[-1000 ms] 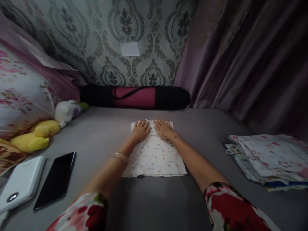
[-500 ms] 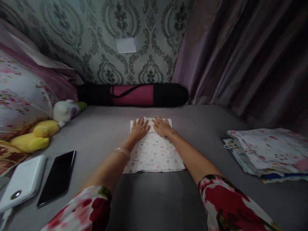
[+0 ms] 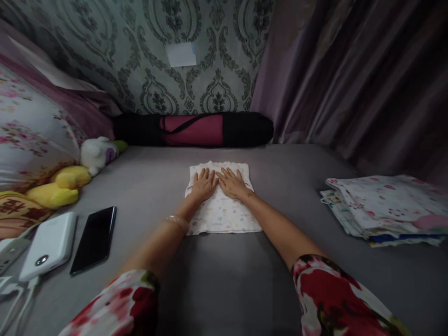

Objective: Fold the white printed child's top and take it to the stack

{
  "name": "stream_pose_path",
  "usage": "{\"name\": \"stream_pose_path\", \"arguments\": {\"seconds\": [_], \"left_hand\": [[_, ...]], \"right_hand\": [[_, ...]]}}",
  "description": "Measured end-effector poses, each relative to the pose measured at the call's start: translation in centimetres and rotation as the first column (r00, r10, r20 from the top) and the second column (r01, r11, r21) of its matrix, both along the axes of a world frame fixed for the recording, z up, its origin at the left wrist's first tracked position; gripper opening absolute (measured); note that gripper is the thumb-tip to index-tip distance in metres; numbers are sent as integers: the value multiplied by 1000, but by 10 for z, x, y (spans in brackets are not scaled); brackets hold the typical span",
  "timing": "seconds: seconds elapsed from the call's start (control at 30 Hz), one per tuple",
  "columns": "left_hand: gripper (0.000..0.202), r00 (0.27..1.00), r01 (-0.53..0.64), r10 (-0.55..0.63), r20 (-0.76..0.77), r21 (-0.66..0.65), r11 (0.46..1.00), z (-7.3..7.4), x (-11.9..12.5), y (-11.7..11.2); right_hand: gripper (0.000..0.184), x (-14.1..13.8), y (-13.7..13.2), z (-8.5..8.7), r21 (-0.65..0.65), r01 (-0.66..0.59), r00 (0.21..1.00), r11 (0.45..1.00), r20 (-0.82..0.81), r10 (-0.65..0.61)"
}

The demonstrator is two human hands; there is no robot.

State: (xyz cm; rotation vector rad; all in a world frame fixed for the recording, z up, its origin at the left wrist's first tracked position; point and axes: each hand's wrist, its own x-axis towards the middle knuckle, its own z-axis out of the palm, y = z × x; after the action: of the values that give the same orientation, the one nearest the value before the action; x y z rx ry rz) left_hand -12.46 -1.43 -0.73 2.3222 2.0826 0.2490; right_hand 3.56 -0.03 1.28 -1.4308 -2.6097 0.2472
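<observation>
A small white printed cloth (image 3: 224, 217) lies folded flat on the grey bed surface (image 3: 224, 280) ahead of me. My left hand (image 3: 204, 183) rests palm down on its upper left part, fingers stretched out. My right hand (image 3: 231, 182) lies flat beside it on the upper right part, fingers spread. The two hands almost touch at the middle of the cloth. Neither hand grips anything.
A stack of folded printed cloths (image 3: 381, 210) sits at the right. A black phone (image 3: 94, 239) and white power bank (image 3: 49, 245) lie at the left, near yellow (image 3: 59, 186) and white (image 3: 96, 154) plush toys. A black-pink rolled bag (image 3: 196, 129) lies along the wall. Curtain (image 3: 350, 79) at right.
Both hands slid slightly toward me down the cloth, so more of its far edge shows. The camera tilted a little, shifting everything upward and the phone rightward.
</observation>
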Motion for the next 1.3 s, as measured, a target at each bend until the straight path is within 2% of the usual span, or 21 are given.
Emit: {"name": "stream_pose_path", "arguments": {"seconds": [0.13, 0.27, 0.4, 0.57, 0.7, 0.77, 0.87, 1.0, 1.3], "left_hand": [[60, 997, 79, -79, -22, -23, 997, 6, -2, -21], [60, 980, 197, -197, -27, -30, 980, 7, -9, -61], [63, 945, 327, -328, -5, -84, 941, 9, -16, -100], [60, 910, 415, -408, 80, -175, 893, 23, -26, -138], [54, 869, 493, -469, 157, -197, 848, 34, -48, -160], [51, 858, 504, -471, 208, -155, 850, 35, -62, -168], [46, 859, 466, -435, 271, -60, 883, 32, -82, -179], [42, 874, 414, -404, 270, 23, 910, 29, -99, -187], [37, 841, 511, -500, 205, 2, 860, 30, -112, -180]], "right_hand": [[55, 11, -12, 2, -31, -48, 999, 998, 6, 48], [56, 32, -41, 1, -25, -147, 989, 989, 20, 148], [57, 53, -77, 3, -62, -244, 969, 968, 29, 246], [53, 77, -118, 10, -82, -367, 930, 927, -3, 368], [49, 104, -137, 14, -88, -403, 915, 911, -46, 401], [46, 119, -140, 13, -80, -396, 917, 915, -87, 389], [41, 142, -140, 10, -30, -363, 917, 931, -191, 351], [34, 161, -139, 9, 51, -320, 913, 946, -249, 322], [32, 159, -138, 7, 175, -330, 911, 928, -199, 362]]}}
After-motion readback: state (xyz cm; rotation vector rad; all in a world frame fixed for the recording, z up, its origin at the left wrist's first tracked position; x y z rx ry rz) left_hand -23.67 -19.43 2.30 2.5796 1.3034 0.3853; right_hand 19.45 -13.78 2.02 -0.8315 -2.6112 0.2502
